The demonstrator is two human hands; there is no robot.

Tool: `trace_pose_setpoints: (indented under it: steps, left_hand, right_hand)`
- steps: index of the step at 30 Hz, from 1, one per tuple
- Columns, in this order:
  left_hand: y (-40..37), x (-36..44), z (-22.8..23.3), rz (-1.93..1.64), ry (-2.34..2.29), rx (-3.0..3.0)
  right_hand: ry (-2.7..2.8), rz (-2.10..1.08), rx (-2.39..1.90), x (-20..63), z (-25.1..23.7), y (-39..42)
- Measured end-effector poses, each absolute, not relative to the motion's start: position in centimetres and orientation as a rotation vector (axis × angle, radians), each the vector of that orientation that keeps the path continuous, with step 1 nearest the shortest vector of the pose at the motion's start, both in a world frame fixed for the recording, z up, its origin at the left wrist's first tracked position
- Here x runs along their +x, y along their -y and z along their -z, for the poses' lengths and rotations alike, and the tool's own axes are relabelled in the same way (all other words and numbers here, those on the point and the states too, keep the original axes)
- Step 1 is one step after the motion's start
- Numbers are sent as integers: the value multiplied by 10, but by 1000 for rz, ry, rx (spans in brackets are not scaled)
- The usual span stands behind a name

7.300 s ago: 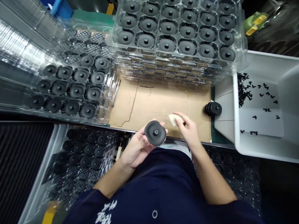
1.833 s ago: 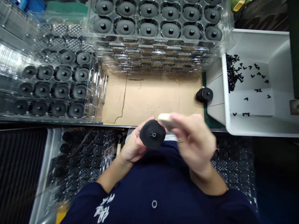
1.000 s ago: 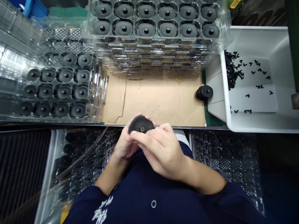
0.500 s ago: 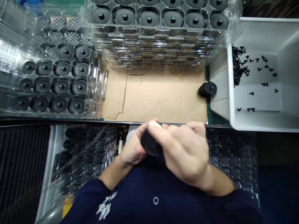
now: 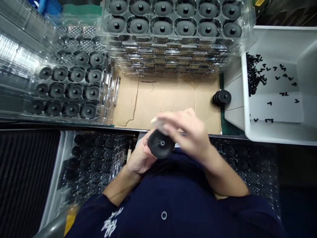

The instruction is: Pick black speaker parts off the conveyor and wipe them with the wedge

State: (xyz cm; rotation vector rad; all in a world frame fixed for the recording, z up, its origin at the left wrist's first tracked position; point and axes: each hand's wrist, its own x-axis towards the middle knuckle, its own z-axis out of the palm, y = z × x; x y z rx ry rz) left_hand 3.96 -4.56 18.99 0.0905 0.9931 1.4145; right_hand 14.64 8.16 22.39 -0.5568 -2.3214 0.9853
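My left hand (image 5: 138, 155) grips a black round disc (image 5: 160, 145) by its side, just in front of my body. A short hollow stub stands at the disc's centre, facing up. Over the disc's upper right edge is my right hand (image 5: 185, 130), smeared by motion. Its fingers point left, and one fingertip looks pale, as if covered. Whether it holds anything is too blurred to tell. A short stack of similar black discs (image 5: 224, 97) lies at the right end of the cardboard sheet (image 5: 168, 92).
Stacked clear trays (image 5: 170, 46) of black discs stand at the back. Another clear tray (image 5: 71, 86) of discs sits at left. On the right, a white bin (image 5: 274, 132) holds small black angled pieces (image 5: 254, 74). Below the bench edge are more disc trays (image 5: 92, 155).
My right hand has lifted off the disc's face and swung up and away. The disc's central stub now shows. My left hand keeps its grip. The camera view has shifted slightly.
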Motion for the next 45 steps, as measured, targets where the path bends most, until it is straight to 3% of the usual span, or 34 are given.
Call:
trace_pose_setpoints:
  steps: [4,9,12,17,22,27,33,37,40,45]
  left_hand:
    - [42,38,-191,-1541,-918,145]
    - [39,39,-192,-1677,-995,213]
    - [36,42,-192,-1717,-1034,278]
    - [34,50,-191,-1844,-1166,457]
    - [38,47,-184,-1924,-1317,470]
    - [35,49,-187,-1915,-1254,528]
    - [31,33,-185,-1719,-1058,197]
    - [30,23,-187,-1576,-853,74]
    - [29,26,-191,-1568,-802,56]
    - [35,29,-184,-1508,-847,57]
  right_hand:
    - [1821,-1530,-1202,165,-157,-97]
    - [1660,-1904,-1308,188,-112,-71]
    - [1697,-1704,-1278,184,-151,-64]
    - [1930,-980,-809,161,-230,-51]
    - [2292,-1039,-795,167,-234,-48]
    - [2071,-953,-738,164,-240,-47]
    - [2058,-1637,-1038,183,-204,-54]
    - [1579,-1769,-1352,201,-156,-58]
    - [1568,-1639,-1305,193,-165,-56]
    - [2068,-961,-747,155,-223,-46]
